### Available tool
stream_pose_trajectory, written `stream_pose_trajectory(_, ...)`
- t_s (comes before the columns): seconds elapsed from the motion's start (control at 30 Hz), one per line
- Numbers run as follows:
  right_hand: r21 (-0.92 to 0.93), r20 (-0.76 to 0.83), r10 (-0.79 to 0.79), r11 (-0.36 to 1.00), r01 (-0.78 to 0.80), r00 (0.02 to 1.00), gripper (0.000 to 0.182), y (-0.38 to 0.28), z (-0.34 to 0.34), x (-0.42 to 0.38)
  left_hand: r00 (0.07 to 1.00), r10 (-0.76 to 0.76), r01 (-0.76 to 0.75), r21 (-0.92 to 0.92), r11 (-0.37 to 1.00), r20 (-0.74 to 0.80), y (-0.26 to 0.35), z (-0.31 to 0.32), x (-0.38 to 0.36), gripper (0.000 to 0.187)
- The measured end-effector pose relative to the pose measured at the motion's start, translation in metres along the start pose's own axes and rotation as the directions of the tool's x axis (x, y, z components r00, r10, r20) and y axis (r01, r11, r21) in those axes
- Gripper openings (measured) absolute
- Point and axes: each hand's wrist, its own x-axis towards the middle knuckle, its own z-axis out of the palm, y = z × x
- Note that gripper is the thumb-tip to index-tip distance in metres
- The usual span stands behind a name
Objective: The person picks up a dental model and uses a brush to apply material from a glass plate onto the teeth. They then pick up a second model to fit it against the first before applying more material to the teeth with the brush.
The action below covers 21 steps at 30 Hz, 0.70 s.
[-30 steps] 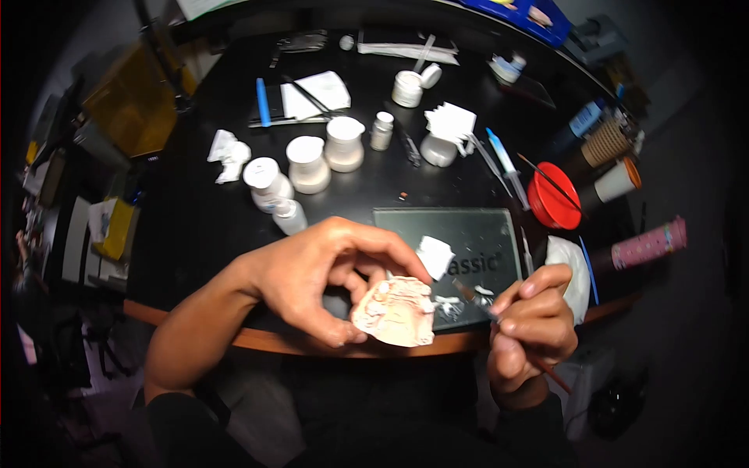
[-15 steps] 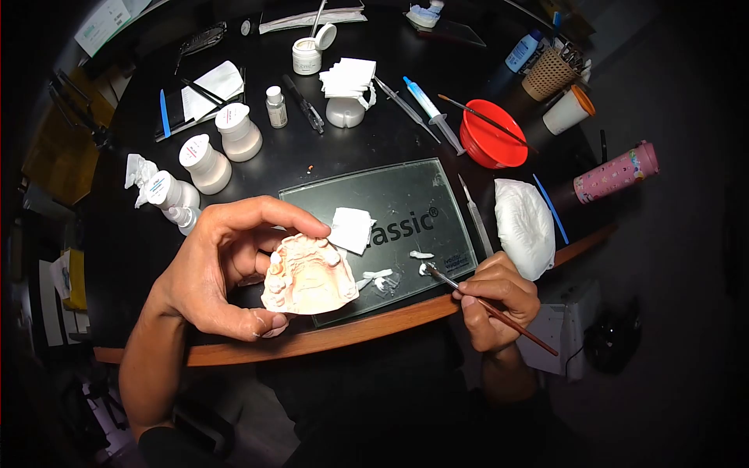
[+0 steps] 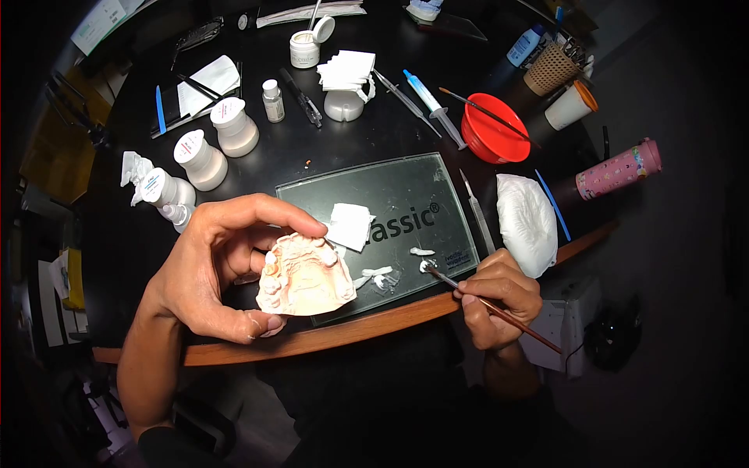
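My left hand (image 3: 214, 269) grips a pale pink dental cast (image 3: 308, 277) between thumb and fingers, its teeth and palate facing up. A fine brush (image 3: 499, 310) with a reddish-brown handle is pinched in my right hand (image 3: 499, 300). The brush tip rests at a small white dab of paste (image 3: 427, 266) on the dark glass slab (image 3: 413, 183). More white paste (image 3: 378, 274) lies on the slab between the cast and the brush. Behind the cast sits a folded white tissue (image 3: 349, 226).
A spatula (image 3: 477, 214) and a white cloth pad (image 3: 524, 222) lie right of the slab. Several jars (image 3: 201, 160) stand at the left. Farther back are a red bowl (image 3: 495, 129) with a brush across it, a syringe (image 3: 435, 109) and an open white jar (image 3: 305, 49).
The camera view has shifted slightly. The cast in my left hand is tilted a little differently; the brush tip stays at the white paste.
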Motion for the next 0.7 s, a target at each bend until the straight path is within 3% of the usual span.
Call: stream_pose_trajectory(0.7,0.017,-0.013,-0.003,1.0,0.003,1.0,0.014,0.0012,-0.0013,-0.0013,1.0,-0.002,0.002,0.025,1.0,0.026,0.0008,-0.0005,-0.0006,0.074)
